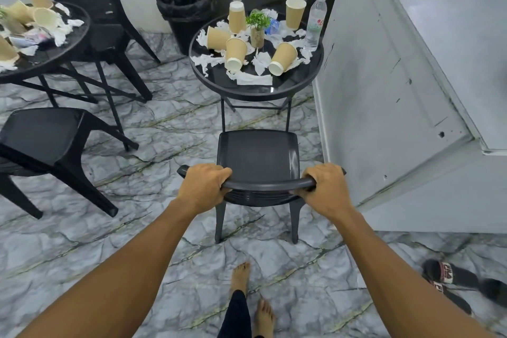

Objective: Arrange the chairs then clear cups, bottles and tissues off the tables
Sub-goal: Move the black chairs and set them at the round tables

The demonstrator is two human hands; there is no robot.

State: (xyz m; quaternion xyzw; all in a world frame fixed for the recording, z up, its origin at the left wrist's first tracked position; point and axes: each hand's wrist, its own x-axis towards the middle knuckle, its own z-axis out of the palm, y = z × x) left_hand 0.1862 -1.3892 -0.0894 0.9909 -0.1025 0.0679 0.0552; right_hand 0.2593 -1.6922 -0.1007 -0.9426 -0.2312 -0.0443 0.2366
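A black plastic chair (256, 153) stands in front of me, its seat facing a round black table (255, 88). My left hand (201, 186) grips the left end of the chair's top rail, and my right hand (325, 189) grips the right end. Several brown paper cups (282, 59), crumpled white tissues (253, 79) and a clear water bottle (315, 22) lie on that table around a small potted plant (258, 27). A second round table (41, 57) at the left carries more cups (45, 18) and tissues.
A black-lined bin (186, 11) stands against the back wall between the tables. Another black chair (46, 137) sits at the left, and two more stand behind the tables. A white door panel (389, 77) is close on the right. Sandals (450, 280) lie at lower right.
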